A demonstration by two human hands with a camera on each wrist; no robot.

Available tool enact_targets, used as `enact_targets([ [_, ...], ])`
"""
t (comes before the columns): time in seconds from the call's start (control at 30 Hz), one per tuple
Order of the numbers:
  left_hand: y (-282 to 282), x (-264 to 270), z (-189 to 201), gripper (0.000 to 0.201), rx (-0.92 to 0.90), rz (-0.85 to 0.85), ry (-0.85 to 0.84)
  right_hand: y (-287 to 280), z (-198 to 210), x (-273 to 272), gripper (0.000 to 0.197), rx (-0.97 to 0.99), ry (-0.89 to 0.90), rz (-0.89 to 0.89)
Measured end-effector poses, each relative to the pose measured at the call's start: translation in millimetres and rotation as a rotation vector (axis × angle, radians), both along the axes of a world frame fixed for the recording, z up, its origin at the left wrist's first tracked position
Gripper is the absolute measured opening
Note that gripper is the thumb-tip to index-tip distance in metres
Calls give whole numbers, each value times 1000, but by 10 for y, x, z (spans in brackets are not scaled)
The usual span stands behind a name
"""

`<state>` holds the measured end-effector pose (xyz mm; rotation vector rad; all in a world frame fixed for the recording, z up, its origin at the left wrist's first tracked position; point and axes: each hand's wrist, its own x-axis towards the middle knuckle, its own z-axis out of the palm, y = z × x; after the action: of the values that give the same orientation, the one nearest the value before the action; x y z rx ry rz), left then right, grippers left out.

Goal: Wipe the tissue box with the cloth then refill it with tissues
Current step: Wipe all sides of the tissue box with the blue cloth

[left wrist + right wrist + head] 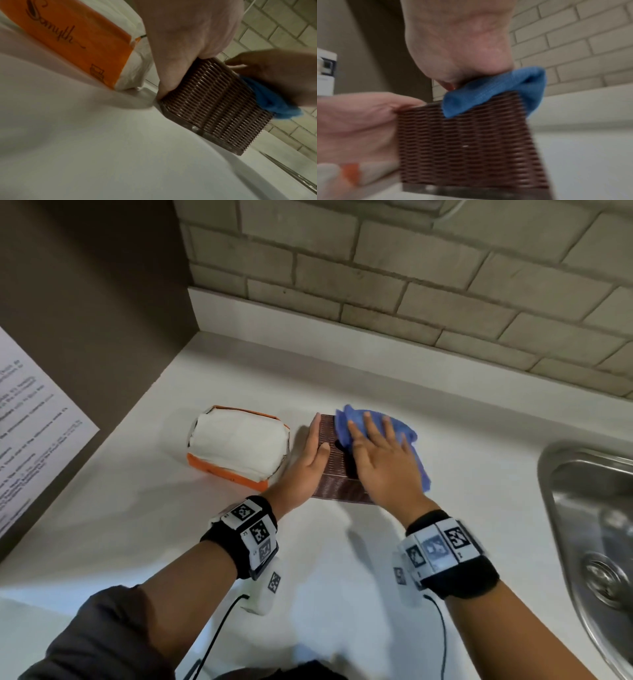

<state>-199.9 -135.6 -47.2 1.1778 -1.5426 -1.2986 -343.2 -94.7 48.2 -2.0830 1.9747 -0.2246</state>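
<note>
Centrally placed: one brown woven tissue box, standing on a white countertop, set back from the front edge. Open counter lies in front of it and to its right, up to the rim of a steel sink at the far right. Behind it, more bare counter reaches a low white upstand under a pale brick-pattern tile wall; a dark panel closes the left side, with a printed sheet fixed to it.

Left hand: fingers straight along the box's left side, thumb laid on its top, steadying it. Right hand: fingers spread and flat, pressing a blue cloth onto the top of the box; the cloth spills over the right and far edges and partly covers the top opening.

Just left of the box, close to the left hand: one orange tissue pack, torn open on top, filled with a stack of white tissues. Whether the brown box holds anything cannot be told.

Both wrists carry black bands with printed markers; cables trail toward the body.
</note>
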Motion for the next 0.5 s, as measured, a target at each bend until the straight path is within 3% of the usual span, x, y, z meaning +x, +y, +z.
enact_targets([
  [0.07, -24, -1, -30, 64, -11, -1, 22, -17, 22, 154, 60, 28, -22, 92],
  [0.17, -41, 5, -44, 66, -5, -2, -15, -59, 84, -74, 58, 103, -89, 191],
  [0.27, -25, 4, -36, 65, 20, 22, 2, -49, 57, -477, 50, 116, 38, 191],
  [0.4, 5, -13, -19, 57, 24, 35, 34, 52, -93, -407, 52, -182, 106, 46],
  [0.5, 5, -4, -43, 54, 5, 48, 50, 147, -163, -120, 56, -314, 220, 102],
])
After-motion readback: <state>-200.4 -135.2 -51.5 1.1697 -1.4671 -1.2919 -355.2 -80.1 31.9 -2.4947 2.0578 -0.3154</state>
